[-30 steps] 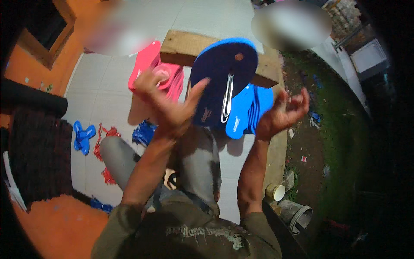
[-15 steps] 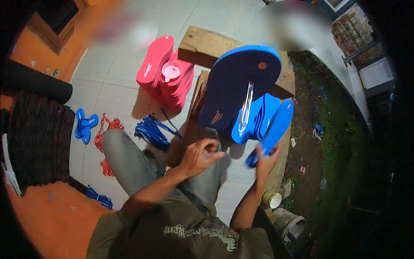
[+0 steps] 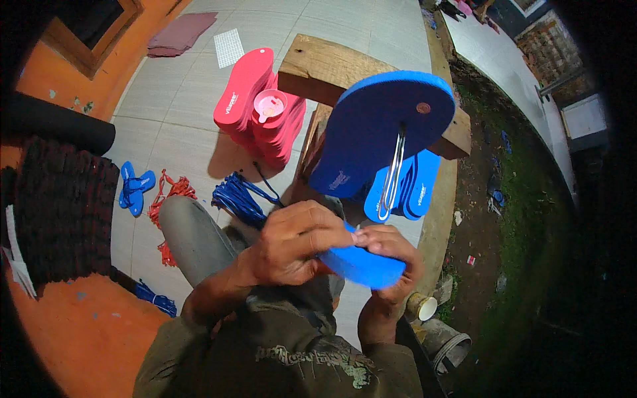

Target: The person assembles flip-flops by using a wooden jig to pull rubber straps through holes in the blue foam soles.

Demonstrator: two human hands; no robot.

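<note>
A blue flip-flop sole (image 3: 368, 266) is held between both hands above my lap, its long edge tilted. My left hand (image 3: 295, 242) is closed on its left end, with the thumb and fingers near its upper edge. Around the right part wraps my right hand (image 3: 395, 255), its thumb close to my left fingertips. Something small and pale shows between the thumbs, too small to name. Just beyond, a larger-looking blue sole (image 3: 385, 132) sits at the wooden stand (image 3: 332, 66), with a long metal wire loop (image 3: 393, 179) sticking out of it. Behind the loop lie several blue soles (image 3: 421, 182).
Stacked pink soles (image 3: 242, 89) hold a small pink cup (image 3: 271, 104). Blue straps (image 3: 239, 199) and red straps (image 3: 174, 192) lie on the tiles, near finished blue flip-flops (image 3: 136, 188). At left is a dark stack (image 3: 63, 205); buckets (image 3: 451, 348) stand at lower right.
My right hand has brought the blue sole left and toward me. My left hand, empty before, has closed on it. The view has shifted slightly.
</note>
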